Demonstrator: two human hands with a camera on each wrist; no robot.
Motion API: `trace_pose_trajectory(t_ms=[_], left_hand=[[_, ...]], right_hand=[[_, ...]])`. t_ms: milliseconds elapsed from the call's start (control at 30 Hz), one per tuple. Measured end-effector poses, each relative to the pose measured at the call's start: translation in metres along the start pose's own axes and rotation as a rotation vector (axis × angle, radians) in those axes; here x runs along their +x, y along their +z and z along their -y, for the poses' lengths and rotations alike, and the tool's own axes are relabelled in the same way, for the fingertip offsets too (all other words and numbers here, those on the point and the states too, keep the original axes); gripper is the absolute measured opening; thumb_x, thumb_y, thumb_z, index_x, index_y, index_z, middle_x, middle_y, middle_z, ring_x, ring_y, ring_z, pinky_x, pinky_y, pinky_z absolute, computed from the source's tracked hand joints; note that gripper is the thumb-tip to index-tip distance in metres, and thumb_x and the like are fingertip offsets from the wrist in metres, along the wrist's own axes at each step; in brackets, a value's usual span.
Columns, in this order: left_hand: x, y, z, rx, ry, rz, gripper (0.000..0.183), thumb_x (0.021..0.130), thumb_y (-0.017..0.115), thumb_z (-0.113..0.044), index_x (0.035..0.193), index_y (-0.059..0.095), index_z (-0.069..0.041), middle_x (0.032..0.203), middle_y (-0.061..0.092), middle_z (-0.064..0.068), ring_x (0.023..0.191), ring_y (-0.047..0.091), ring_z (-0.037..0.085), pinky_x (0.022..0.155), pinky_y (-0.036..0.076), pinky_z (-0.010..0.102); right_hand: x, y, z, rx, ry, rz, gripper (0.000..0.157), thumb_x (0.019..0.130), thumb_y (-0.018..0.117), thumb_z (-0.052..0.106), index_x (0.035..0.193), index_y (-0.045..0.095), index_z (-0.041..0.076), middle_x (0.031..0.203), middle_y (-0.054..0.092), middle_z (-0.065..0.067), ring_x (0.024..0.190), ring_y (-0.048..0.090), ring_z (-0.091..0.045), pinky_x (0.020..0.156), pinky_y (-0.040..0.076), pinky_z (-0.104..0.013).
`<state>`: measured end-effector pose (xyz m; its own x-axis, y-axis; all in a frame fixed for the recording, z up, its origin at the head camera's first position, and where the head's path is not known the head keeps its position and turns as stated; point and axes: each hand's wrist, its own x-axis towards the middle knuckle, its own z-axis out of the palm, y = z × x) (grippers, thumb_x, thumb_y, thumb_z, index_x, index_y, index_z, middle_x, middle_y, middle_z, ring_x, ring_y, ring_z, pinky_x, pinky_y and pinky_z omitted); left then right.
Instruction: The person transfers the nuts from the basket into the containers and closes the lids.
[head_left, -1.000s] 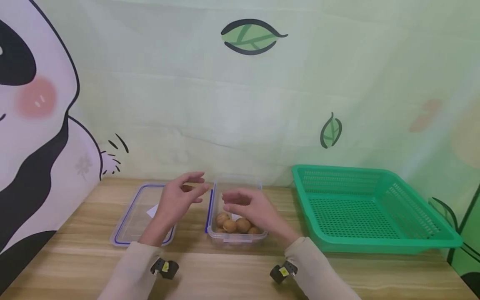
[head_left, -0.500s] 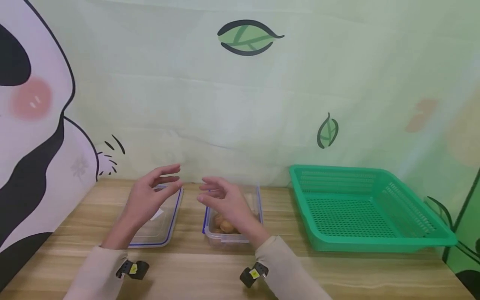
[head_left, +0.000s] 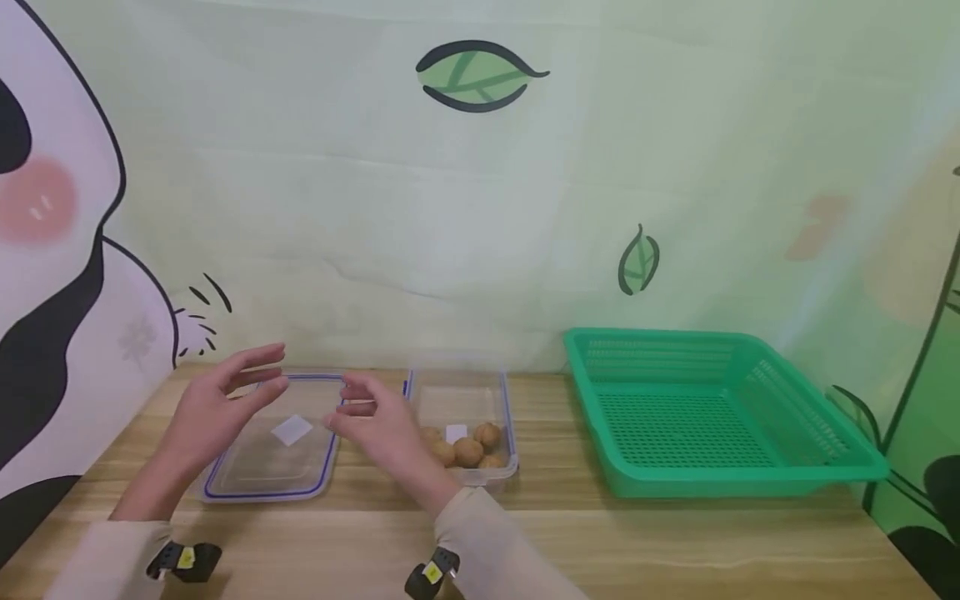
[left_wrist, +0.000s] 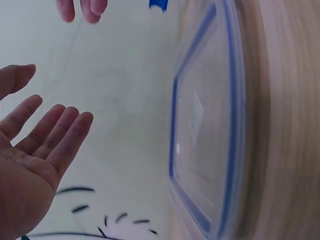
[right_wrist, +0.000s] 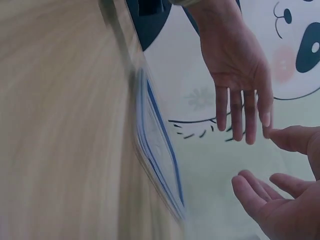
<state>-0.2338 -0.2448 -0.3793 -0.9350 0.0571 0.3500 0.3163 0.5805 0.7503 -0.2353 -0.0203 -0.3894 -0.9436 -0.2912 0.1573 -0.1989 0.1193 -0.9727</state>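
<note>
A clear lid [head_left: 262,467] with a blue seal and a white label [head_left: 292,430] lies flat on the table at the left. My left hand [head_left: 213,408] hovers over its left side, fingers apart and holding nothing. Between that lid and a clear plastic box [head_left: 468,400], my right hand [head_left: 382,425] hangs in the air, also with nothing in it; its wrist covers the box's front left corner. Several walnuts [head_left: 468,452] sit at the near end of the box. The left wrist view shows the lid [left_wrist: 205,115] below and beside the left hand [left_wrist: 35,145].
A green plastic basket [head_left: 675,417] with a perforated bottom stands on the right of the wooden table [head_left: 570,542]. Behind the table hangs a printed cloth backdrop [head_left: 337,208] with a panda and leaves.
Both hands have moved left, the right one from over the box to beside the lid, the left one to the lid's far left side. The view has turned slightly right.
</note>
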Motion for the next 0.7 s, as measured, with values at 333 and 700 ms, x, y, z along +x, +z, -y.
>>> trace_pose_trajectory(t_ms=[333,700], left_hand=[[-0.002,-0.016,0.034,0.062,-0.05,0.076,0.069,0.092,0.065,-0.042,0.147,0.04,-0.009,0.14,0.048,0.023,0.12,0.05,0.046,0.089,0.051,0.057],[-0.004,-0.023,0.065,0.034,-0.155,0.139,0.075,0.091,0.067,-0.041,0.147,0.036,-0.002,0.143,0.041,0.028,0.123,0.046,0.049,0.091,0.05,0.056]], right_hand=[[-0.002,0.029,-0.005,-0.053,0.111,-0.132,0.05,0.078,0.08,0.017,0.125,0.062,0.022,0.118,0.061,0.011,0.108,0.059,-0.012,0.081,0.053,-0.023],[0.004,0.051,-0.024,-0.037,0.197,-0.252,0.057,0.075,0.08,0.012,0.128,0.06,0.011,0.123,0.061,-0.008,0.114,0.058,-0.027,0.094,0.052,-0.037]])
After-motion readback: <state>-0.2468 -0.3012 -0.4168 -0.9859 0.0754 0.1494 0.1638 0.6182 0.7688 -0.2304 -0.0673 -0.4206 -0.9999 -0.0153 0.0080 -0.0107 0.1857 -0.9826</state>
